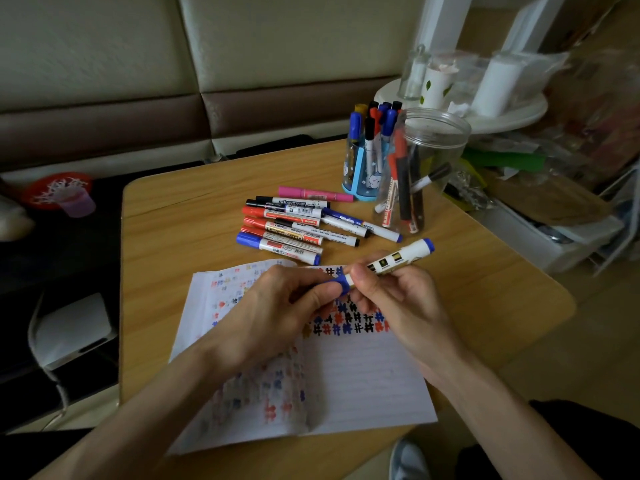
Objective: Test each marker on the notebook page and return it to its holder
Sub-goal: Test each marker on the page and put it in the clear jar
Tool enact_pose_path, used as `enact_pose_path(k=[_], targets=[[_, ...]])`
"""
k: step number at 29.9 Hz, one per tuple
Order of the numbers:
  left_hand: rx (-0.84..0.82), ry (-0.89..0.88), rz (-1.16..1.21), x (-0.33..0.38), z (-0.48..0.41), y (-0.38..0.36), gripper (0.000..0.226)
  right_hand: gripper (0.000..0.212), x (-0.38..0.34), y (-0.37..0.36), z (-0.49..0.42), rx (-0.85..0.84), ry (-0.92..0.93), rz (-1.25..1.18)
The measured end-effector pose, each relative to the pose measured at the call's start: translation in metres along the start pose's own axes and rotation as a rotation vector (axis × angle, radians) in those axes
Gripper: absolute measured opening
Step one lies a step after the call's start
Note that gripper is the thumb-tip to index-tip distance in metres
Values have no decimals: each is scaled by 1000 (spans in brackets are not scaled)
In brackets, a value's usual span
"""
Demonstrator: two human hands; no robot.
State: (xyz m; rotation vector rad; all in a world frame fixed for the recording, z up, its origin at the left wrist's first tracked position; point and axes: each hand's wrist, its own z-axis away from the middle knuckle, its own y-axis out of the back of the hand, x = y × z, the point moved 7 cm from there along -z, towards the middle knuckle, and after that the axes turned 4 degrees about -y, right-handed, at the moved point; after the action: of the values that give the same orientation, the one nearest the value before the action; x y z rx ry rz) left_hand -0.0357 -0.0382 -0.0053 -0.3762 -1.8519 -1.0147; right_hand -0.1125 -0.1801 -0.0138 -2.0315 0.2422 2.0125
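Above the open notebook (363,382) both hands hold one blue-and-white marker (405,256). My left hand (277,310) pinches its blue cap (341,284). My right hand (391,296) grips the white barrel, whose blue end points up and right. The page carries rows of red, blue and black test marks (349,323). A pile of loose markers (298,225) lies on the table beyond the notebook. Behind it stand a blue holder (363,174) full of markers and a clear plastic jar (415,174) with a few markers inside.
The wooden table (166,244) ends at a rounded right edge. A pink marker (313,193) lies by the blue holder. A white round tray (512,116) with bottles sits at the back right. A sofa (173,81) runs behind; clutter fills the right side.
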Motion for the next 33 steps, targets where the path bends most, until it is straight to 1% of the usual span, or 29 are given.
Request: enact_pose_path(k=[2, 4, 6, 7, 11, 16, 18, 19, 20, 21, 22, 23, 24, 26, 28, 29, 30, 33], targets=[[21, 24, 30, -2, 1, 0, 39, 24, 2, -1, 1, 27, -18, -20], [104, 29, 32, -4, 3, 1, 36, 40, 8, -1, 1, 93, -33, -33], [174, 1, -2, -5, 5, -2, 28, 50, 15, -3, 2, 165, -45, -53], [189, -15, -30, -4, 6, -5, 27, 50, 17, -4, 2, 190, -48, -63], [203, -64, -204, 3, 11, -5, 24, 31, 13, -8, 3, 216, -61, -6], [150, -15, -101, 7, 15, -1, 30, 27, 7, -10, 7, 118, -28, 29], [115, 16, -78, 7, 16, -3, 32, 25, 9, -9, 9, 121, -52, 36], [108, 44, -72, 3, 17, 0, 33, 25, 11, 2, 7, 180, -81, -7], [116, 78, -68, -2, 19, 7, 34, 27, 11, 20, 6, 284, -113, -86], [140, 108, -66, -10, 21, 17, 34, 29, 6, 43, 5, 397, -115, -169], [172, 125, -65, -17, 24, 28, 32, 28, -2, 63, 5, 469, -85, -189], [201, 133, -61, -21, 27, 36, 31, 28, -10, 73, 4, 472, -57, -141], [218, 133, -48, -25, 29, 41, 28, 31, -12, 73, 4, 418, -42, -79], [207, 105, -47, -22, 30, 39, 24, 34, -6, 49, 4, 265, -57, 41], [155, 73, -81, -16, 29, 30, 29, 24, 4, 25, 7, 175, -54, 120], [132, 54, -118, -14, 29, 27, 35, 18, 8, 20, 9, 165, -55, 136], [114, 35, -159, -12, 29, 26, 39, 17, 11, 20, 9, 181, -67, 135], [70, 27, -223, -9, 31, 23, 31, 24, 15, 31, 12, 276, -142, 90]])
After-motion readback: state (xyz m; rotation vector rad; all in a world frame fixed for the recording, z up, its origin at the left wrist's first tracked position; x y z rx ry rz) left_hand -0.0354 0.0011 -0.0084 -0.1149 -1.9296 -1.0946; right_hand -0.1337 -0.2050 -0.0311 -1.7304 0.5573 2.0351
